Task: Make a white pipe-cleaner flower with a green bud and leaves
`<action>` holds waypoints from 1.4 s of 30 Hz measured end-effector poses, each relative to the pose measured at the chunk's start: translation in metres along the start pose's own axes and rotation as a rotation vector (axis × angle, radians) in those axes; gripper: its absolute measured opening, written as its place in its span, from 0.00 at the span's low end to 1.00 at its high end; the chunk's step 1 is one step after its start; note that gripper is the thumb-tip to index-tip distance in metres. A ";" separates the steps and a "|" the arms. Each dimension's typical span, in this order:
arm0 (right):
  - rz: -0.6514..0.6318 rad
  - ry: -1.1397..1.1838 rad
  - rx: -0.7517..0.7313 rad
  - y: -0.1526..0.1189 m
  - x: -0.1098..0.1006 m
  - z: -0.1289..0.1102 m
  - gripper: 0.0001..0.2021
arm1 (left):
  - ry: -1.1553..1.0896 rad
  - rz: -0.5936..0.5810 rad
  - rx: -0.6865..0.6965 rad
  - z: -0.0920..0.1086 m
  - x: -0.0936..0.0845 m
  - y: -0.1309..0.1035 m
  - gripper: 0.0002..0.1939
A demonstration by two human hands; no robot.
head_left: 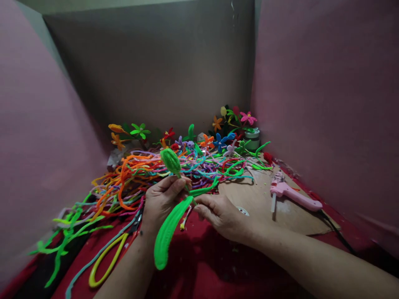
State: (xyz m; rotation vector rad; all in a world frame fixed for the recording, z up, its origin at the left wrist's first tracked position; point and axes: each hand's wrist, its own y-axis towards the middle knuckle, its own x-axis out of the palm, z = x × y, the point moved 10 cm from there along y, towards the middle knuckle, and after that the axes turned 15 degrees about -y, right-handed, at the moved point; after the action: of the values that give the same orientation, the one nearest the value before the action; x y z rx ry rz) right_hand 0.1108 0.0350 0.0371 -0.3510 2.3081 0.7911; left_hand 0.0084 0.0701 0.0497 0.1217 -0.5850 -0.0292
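Observation:
Between my hands is a pipe-cleaner flower with a green bud [171, 161], held tilted above the red cloth. My left hand [162, 201] pinches its stem just under the bud. Lower down, my right hand [221, 214] grips the stem's end between thumb and fingers, close to where the leaves join. One long bright green leaf [170, 238] hangs down in front of my left wrist. A second, narrower green leaf [205, 189] points up and to the right. The part of the stem inside my fingers is hidden.
A heap of coloured pipe cleaners [140, 166] spreads behind my hands. A pink glue gun [294, 194] lies on a cardboard sheet [249, 195] at right, its cord trailing. Finished flowers [220, 142] and a jar [252, 139] stand at the back. Pink panels flank both sides.

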 end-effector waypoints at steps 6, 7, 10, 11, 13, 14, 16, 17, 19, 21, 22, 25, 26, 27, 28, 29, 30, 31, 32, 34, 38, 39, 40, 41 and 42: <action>0.065 0.147 0.061 -0.001 -0.004 0.007 0.11 | -0.124 -0.077 0.013 -0.003 -0.002 0.008 0.18; 0.070 0.206 0.080 -0.001 -0.003 0.010 0.11 | -0.113 -0.084 -0.015 -0.007 -0.004 0.009 0.17; 0.075 0.330 0.158 0.001 -0.002 0.022 0.12 | 0.022 -0.153 -0.186 -0.030 -0.001 0.007 0.12; 0.072 0.352 0.182 0.002 -0.001 0.026 0.13 | 0.072 -0.198 -0.234 -0.037 0.003 0.004 0.11; 0.050 0.399 0.212 0.003 0.003 0.031 0.14 | 0.135 -0.262 -0.268 -0.044 0.010 -0.002 0.09; 0.022 0.425 0.225 0.003 0.006 0.032 0.15 | 0.149 -0.265 -0.262 -0.045 0.011 -0.003 0.09; -0.049 0.481 0.271 0.003 0.015 0.035 0.17 | 0.154 -0.218 -0.226 -0.043 0.009 -0.003 0.10; -0.080 0.510 0.295 0.002 0.019 0.036 0.16 | 0.149 -0.190 -0.205 -0.041 0.007 -0.002 0.10; -0.116 0.553 0.322 0.000 0.024 0.036 0.13 | 0.135 -0.155 -0.149 -0.035 0.003 0.001 0.10; -0.120 0.582 0.324 -0.001 0.024 0.033 0.11 | 0.115 -0.134 -0.114 -0.031 0.001 0.003 0.10; -0.119 0.590 0.322 -0.001 0.024 0.032 0.11 | 0.104 -0.127 -0.119 -0.030 0.000 0.003 0.10; -0.111 0.586 0.341 -0.003 0.022 0.031 0.14 | 0.095 -0.148 -0.166 -0.033 0.003 0.002 0.09; -0.106 0.583 0.345 -0.003 0.021 0.032 0.14 | 0.111 -0.173 -0.177 -0.033 0.005 0.001 0.08; -0.102 0.584 0.347 -0.003 0.021 0.032 0.15 | 0.137 -0.201 -0.178 -0.033 0.008 0.000 0.08; -0.098 0.590 0.347 -0.003 0.020 0.032 0.15 | 0.172 -0.221 -0.173 -0.033 0.010 -0.001 0.07; -0.093 0.599 0.347 -0.003 0.020 0.032 0.14 | 0.206 -0.230 -0.158 -0.032 0.012 -0.001 0.06; -0.087 0.607 0.345 -0.003 0.019 0.032 0.14 | 0.231 -0.226 -0.138 -0.030 0.012 -0.002 0.06; -0.084 0.609 0.346 -0.003 0.019 0.032 0.14 | 0.245 -0.209 -0.117 -0.028 0.012 -0.002 0.06; -0.080 0.607 0.348 -0.003 0.018 0.031 0.14 | 0.244 -0.187 -0.096 -0.026 0.011 -0.002 0.06; -0.071 0.598 0.357 -0.003 0.016 0.030 0.15 | 0.218 -0.150 -0.062 -0.025 0.009 -0.003 0.05; -0.073 0.615 0.396 -0.006 0.017 0.031 0.15 | 0.196 -0.099 -0.013 -0.025 0.006 -0.006 0.04; -0.077 0.623 0.411 -0.007 0.019 0.032 0.15 | 0.196 -0.086 0.004 -0.024 0.005 -0.007 0.04; -0.080 0.629 0.426 -0.008 0.021 0.034 0.15 | 0.193 -0.074 0.024 -0.023 0.005 -0.008 0.04; -0.081 0.634 0.441 -0.009 0.023 0.037 0.15 | 0.191 -0.065 0.045 -0.021 0.005 -0.008 0.05; -0.077 0.639 0.457 -0.010 0.025 0.040 0.14 | 0.190 -0.058 0.065 -0.020 0.006 -0.009 0.06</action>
State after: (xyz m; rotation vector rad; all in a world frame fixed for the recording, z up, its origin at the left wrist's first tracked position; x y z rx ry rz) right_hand 0.1165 0.0513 -0.0074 -0.5333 2.9470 0.0866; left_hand 0.0244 0.0633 0.0353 0.2020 -0.3923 -0.0541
